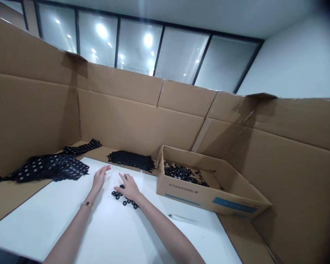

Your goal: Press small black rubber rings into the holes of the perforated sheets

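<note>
Our right hand (129,187), fingers spread and seemingly holding nothing, lies at the small black rubber rings (125,200) scattered on the white tabletop (57,223), our open, empty left hand (100,178) just beside; they should feel light and soft, best pinched by the rim.

Two hands (129,187), one carton (198,194), roughly fifteen loose rings (123,200).

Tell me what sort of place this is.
Likely a makeshift workbench indoors: cardboard panels wall off a white table, with a box of black rings and black punched sheets nearby.
</note>
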`<move>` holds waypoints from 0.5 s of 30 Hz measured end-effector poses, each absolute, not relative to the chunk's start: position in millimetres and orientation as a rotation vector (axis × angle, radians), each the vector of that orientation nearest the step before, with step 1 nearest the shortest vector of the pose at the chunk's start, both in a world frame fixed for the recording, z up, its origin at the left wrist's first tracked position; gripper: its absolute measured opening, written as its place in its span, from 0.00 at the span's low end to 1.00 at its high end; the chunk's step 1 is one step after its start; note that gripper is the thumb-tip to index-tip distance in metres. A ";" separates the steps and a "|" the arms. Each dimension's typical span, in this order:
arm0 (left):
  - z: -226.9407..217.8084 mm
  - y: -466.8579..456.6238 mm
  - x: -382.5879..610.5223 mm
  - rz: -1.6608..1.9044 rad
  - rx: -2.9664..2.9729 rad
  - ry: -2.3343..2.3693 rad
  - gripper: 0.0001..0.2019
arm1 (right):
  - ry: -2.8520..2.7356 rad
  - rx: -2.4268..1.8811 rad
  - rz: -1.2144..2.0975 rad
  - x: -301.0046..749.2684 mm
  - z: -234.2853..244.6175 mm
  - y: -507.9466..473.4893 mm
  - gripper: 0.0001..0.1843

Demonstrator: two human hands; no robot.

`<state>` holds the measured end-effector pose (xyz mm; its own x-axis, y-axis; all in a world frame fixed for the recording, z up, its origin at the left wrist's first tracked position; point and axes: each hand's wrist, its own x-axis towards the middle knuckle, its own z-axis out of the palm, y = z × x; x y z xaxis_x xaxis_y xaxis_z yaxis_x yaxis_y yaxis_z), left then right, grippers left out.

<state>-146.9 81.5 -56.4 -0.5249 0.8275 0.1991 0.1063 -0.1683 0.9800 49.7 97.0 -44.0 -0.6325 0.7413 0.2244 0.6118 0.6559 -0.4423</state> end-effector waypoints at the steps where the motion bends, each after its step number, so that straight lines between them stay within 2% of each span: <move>1: -57.6 82.7 -147.2 1.741 1.090 1.581 0.29 | -2.533 -0.991 0.443 49.2 -45.6 92.6 0.41; 4: -60.3 85.1 -147.6 1.710 1.116 1.640 0.27 | -2.606 -0.837 0.323 45.5 -50.6 81.1 0.45; 6: -61.1 85.1 -148.2 1.684 1.126 1.677 0.25 | -2.602 -0.852 0.248 39.5 -53.3 78.6 0.44; 11: -62.0 80.9 -151.1 1.622 1.113 1.765 0.22 | -2.633 -0.882 0.278 28.5 -53.3 88.2 0.22; 15: -62.5 78.4 -152.1 1.611 1.056 1.779 0.20 | -2.665 -0.779 0.314 56.3 -47.8 89.4 0.19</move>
